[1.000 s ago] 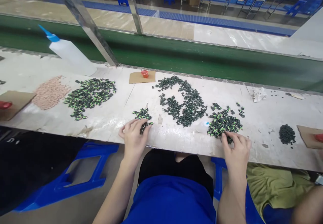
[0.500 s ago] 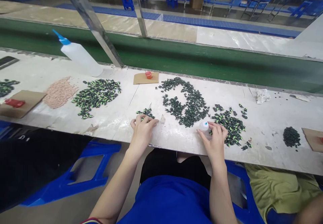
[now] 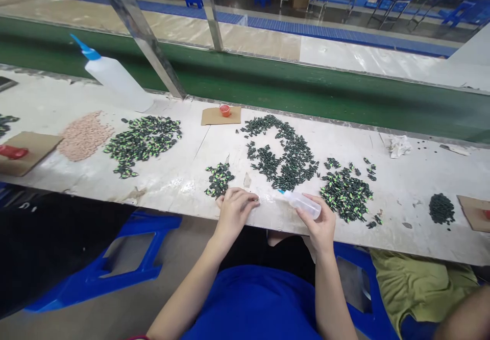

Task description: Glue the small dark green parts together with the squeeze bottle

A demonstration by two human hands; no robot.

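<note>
My right hand (image 3: 319, 222) is closed round a small white squeeze bottle (image 3: 307, 205), whose blue tip points left. Just below a small pile of black and green pieces (image 3: 219, 178), my left hand (image 3: 235, 210) has its fingers pinched together; what they hold is too small to make out. Between and beyond my hands lies a wide spread of small dark green pieces (image 3: 293, 164). Right of the bottle is another pile of black and green pieces (image 3: 347, 195).
A large blue-tipped bottle (image 3: 117, 82) leans by a metal post (image 3: 147, 44). A red cup (image 3: 225, 110) sits on cardboard (image 3: 209, 117). Pink pieces (image 3: 84, 137) lie left. Blue stools (image 3: 149, 263) and a person's arm (image 3: 465, 314) are near the table.
My left hand has moved right and closer to me, away from the small pile. My right hand has tilted the small bottle from upright to lying leftward, its tip toward my left hand.
</note>
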